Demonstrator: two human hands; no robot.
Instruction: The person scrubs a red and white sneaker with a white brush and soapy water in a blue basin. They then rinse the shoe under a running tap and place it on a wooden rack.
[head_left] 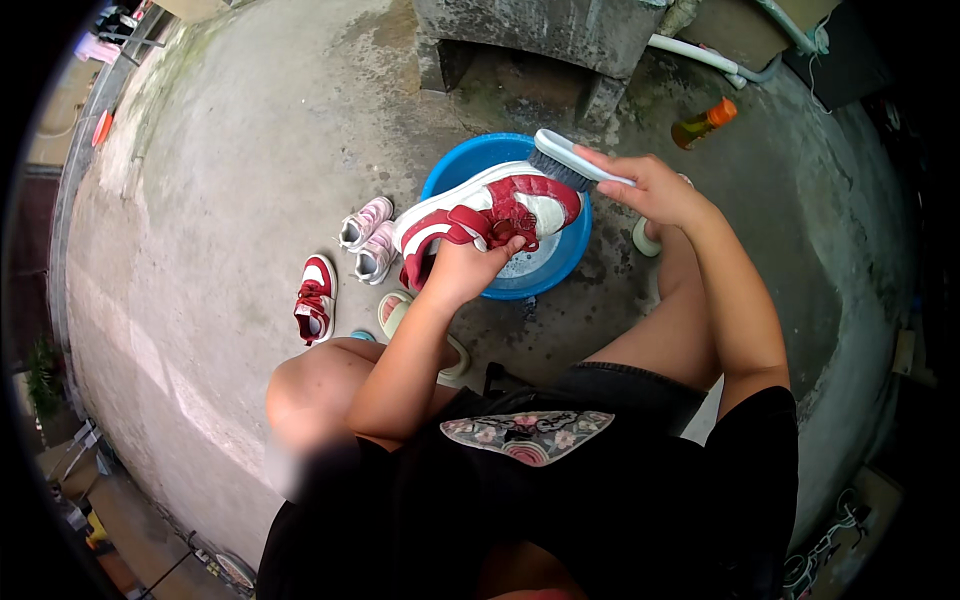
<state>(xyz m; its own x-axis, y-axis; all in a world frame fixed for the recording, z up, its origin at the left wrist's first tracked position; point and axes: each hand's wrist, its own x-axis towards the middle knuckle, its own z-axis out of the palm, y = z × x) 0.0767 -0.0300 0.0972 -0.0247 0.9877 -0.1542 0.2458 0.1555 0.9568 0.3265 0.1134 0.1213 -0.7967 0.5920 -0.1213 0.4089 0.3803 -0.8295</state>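
Observation:
My left hand (478,265) grips a red and white sneaker (450,215) by its laced upper, part of the fingers hidden inside and behind it. The shoe is held on its side over a round blue basin (572,262), its white sole facing away from me. In my right hand (645,185) is a scrub brush (570,160) with a pale handle and dark bristles. Those bristles meet the sneaker near its toe. Some whitish, sudsy water (525,266) shows in the basin below.
A matching sneaker (316,300) stands on the concrete at left, near a pair of pink and white shoes (370,238). Behind the basin is a concrete trough (540,35) on legs. An orange-capped bottle (703,124) lies at far right, below a white pipe (695,53).

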